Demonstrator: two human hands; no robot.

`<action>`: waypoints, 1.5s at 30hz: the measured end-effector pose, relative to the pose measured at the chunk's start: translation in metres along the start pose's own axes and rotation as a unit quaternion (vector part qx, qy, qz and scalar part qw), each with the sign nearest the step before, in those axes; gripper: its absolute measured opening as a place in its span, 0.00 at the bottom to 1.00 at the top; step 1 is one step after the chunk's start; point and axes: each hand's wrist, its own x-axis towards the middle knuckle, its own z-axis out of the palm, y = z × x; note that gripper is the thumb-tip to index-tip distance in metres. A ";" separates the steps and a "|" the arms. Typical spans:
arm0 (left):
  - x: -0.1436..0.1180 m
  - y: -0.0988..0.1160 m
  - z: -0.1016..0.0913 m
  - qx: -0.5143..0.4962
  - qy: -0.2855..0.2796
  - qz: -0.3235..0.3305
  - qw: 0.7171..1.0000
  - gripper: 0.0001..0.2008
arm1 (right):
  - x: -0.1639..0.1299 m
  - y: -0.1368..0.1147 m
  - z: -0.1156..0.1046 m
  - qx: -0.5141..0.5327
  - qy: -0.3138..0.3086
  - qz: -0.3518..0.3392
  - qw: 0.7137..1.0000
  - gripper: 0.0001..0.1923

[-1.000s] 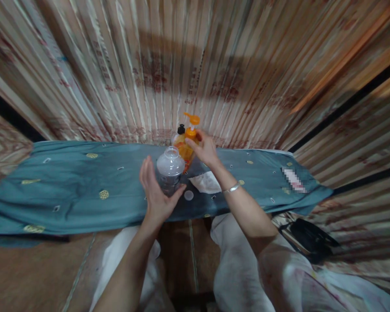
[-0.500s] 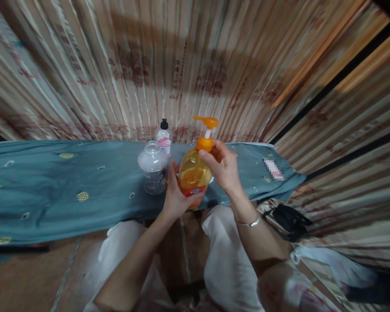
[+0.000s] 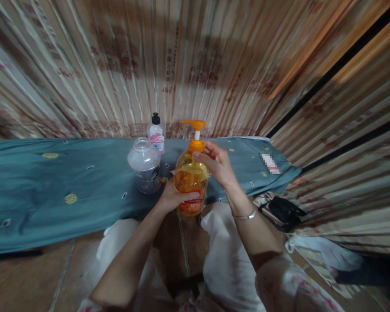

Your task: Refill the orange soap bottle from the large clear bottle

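Note:
A pump bottle point(image 3: 192, 177) of clear amber liquid, with a red label and an orange pump head, is held upright above the near edge of the cloth-covered table. My left hand point(image 3: 177, 196) wraps around its lower body, thumb across the label. At the neck, my right hand point(image 3: 216, 161) grips the orange collar between thumb and fingers. The pump stem stands raised, its spout pointing left. Left of the bottle stands a clear wide-necked plastic bottle point(image 3: 144, 167) without a cap. Behind that is a small clear bottle point(image 3: 156, 138) with a black cap and pink label.
A teal patterned cloth point(image 3: 97, 186) covers the long narrow table. A pixelated flat item point(image 3: 269, 163) lies at its right end. Pleated curtains point(image 3: 133, 65) hang behind and to the right. A black bag point(image 3: 283, 212) sits on the floor at right.
The pump bottle has gone from tilted to nearly upright, and its spout has swung slightly. Both hands keep their hold. The whole view has shifted a little.

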 end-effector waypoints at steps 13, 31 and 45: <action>-0.002 -0.010 -0.015 0.075 0.082 0.010 0.994 0.35 | 0.014 0.007 0.022 0.013 0.021 0.008 1.000 0.23; -0.008 -0.005 -0.016 -0.016 0.043 -0.032 0.998 0.34 | 0.014 0.014 0.008 0.009 -0.028 -0.014 0.999 0.21; -0.005 -0.007 -0.008 -0.021 0.040 -0.037 0.998 0.37 | 0.006 0.020 0.003 0.005 0.009 -0.011 1.000 0.21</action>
